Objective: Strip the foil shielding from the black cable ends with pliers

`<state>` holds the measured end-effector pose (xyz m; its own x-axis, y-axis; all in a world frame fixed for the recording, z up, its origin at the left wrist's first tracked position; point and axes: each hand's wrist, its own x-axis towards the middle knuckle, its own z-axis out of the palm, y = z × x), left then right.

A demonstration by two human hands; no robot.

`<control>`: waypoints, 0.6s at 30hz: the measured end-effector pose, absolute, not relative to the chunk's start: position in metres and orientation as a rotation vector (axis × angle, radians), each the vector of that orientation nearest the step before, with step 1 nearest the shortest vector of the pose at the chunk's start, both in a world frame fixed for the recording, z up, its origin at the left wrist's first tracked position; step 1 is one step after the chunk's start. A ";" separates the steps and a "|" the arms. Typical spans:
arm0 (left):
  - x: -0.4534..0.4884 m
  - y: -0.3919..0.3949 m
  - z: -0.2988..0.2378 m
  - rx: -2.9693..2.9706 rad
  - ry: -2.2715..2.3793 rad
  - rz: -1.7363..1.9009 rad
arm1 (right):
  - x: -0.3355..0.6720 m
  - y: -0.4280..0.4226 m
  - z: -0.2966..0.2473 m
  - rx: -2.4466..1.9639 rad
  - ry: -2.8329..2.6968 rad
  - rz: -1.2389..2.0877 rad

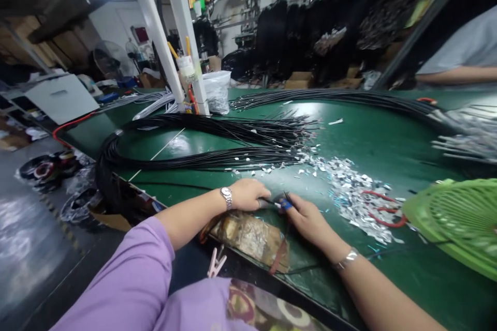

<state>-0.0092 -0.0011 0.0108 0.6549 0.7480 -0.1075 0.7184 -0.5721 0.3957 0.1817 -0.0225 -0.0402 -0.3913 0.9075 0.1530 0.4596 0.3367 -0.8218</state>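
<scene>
My left hand (248, 194) is closed, pinching a thin black cable (182, 184) that runs in from the left. A short light-coloured end pokes out past its fingers toward my right hand (307, 216). That hand is closed too, only a little way off, with a blue piece (286, 204) at its thumb and fingertips. A small dark part shows beside the blue. Whether the blue is a tool or a wrapping on the finger, I cannot tell. Just below both hands lies a brown, tape-covered block (250, 235) at the table edge.
Black cable bundles (209, 158) curve across the green table (373, 137). White and blue scraps (359, 196) lie heaped right of my hands, by red-handled scissors (388, 220) and a green plastic basket (458, 217). White posts (182, 26) rise behind. A co-worker's sleeve (462, 46) shows at right.
</scene>
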 end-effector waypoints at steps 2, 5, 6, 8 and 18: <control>-0.005 0.005 0.010 2.089 1.217 0.248 | 0.180 -0.023 -0.038 -1.207 -1.909 1.003; -0.002 0.011 0.010 1.556 1.235 0.456 | 0.177 -0.023 -0.034 -1.219 -1.862 0.973; -0.002 0.013 0.010 1.440 1.226 0.518 | 0.177 -0.023 -0.034 -1.217 -1.867 0.946; -0.004 0.014 0.009 1.284 1.194 0.610 | 0.175 -0.023 -0.034 -1.207 -1.878 0.915; -0.013 0.012 0.004 1.165 1.064 0.833 | 0.168 -0.030 -0.023 -1.202 -1.839 0.965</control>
